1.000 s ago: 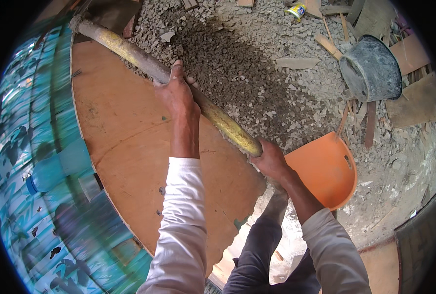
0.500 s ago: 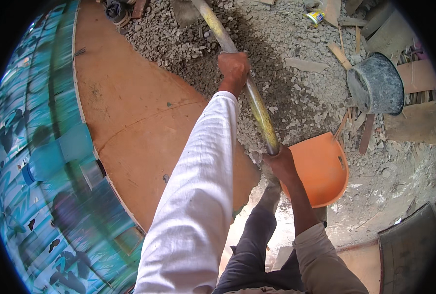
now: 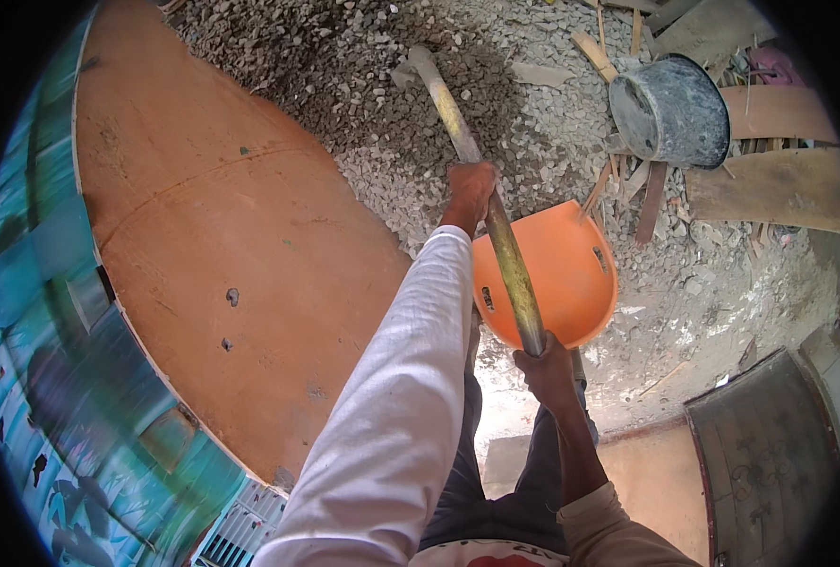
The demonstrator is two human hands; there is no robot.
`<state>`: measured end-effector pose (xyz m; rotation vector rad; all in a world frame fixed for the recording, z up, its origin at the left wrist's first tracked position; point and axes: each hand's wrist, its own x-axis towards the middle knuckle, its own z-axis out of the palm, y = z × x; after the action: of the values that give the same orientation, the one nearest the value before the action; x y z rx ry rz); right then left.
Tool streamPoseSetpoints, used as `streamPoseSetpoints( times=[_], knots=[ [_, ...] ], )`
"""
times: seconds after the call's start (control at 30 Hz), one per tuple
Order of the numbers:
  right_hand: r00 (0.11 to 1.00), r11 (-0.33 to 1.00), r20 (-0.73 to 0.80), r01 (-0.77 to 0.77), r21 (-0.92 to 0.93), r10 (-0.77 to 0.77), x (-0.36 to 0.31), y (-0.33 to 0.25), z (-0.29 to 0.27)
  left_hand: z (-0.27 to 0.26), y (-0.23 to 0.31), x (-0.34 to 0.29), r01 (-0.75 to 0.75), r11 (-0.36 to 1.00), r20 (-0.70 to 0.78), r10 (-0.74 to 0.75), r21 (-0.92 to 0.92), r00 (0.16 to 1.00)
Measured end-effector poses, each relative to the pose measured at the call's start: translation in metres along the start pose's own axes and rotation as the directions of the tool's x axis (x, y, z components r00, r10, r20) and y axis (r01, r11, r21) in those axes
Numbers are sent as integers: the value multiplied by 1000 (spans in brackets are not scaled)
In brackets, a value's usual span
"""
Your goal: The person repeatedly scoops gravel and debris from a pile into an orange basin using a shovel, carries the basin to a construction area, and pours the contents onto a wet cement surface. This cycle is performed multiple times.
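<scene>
Both my hands hold a long hoe (image 3: pixel 514 272) by its worn yellowish handle. My left hand (image 3: pixel 472 187), its arm in a white sleeve, is wrapped round the middle of the handle. Near the lower end, my right hand (image 3: pixel 546 370) closes round the handle. The hoe's head (image 3: pixel 406 76) sits at the gravel (image 3: pixel 344 123), its blade partly hidden among the grey stones. Under the handle, in front of my legs, lies an orange plastic scoop pan (image 3: pixel 571 283) with hand slots in its sides; its straight edge faces the gravel.
A brown board (image 3: pixel 222 208) covers the ground on the left, beside a teal patterned sheet (image 3: pixel 37 378). At the right, a dark bucket (image 3: pixel 675 113) lies tipped among wood planks (image 3: pixel 770 189). A dark panel (image 3: pixel 760 463) is at the lower right.
The hoe's head has been drawn through the gravel toward me, and its handle now passes over the orange pan. Both hands stay gripped on it. The whole view has shifted to the right and nearer.
</scene>
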<state>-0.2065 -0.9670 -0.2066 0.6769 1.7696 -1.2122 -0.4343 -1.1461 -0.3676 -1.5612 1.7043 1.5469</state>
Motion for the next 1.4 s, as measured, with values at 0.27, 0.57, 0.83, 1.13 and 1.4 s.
streamPoseSetpoints(
  times=[0.27,0.57,0.83,1.13,1.4],
  knots=[
    [982,923,-62,-186,-337,176,-115,81,-45,-3,-105,-120,192,981,193,-183,-29,964],
    [921,777,-73,-363,-515,382,-266,147,-119,-3,-234,-297,582,789,347,-499,-198,794],
    [991,951,33,131,-279,-126,-99,128,-33,-42,-94,-177,54,962,58,-40,-267,998],
    [924,940,258,213,268,-283,92,-56,132,-93,100,-4,-380,775,-127,502,504,855],
    [894,876,442,-270,399,74,8,21,68,-69,-57,24,-106,774,-156,257,625,954]
  ],
)
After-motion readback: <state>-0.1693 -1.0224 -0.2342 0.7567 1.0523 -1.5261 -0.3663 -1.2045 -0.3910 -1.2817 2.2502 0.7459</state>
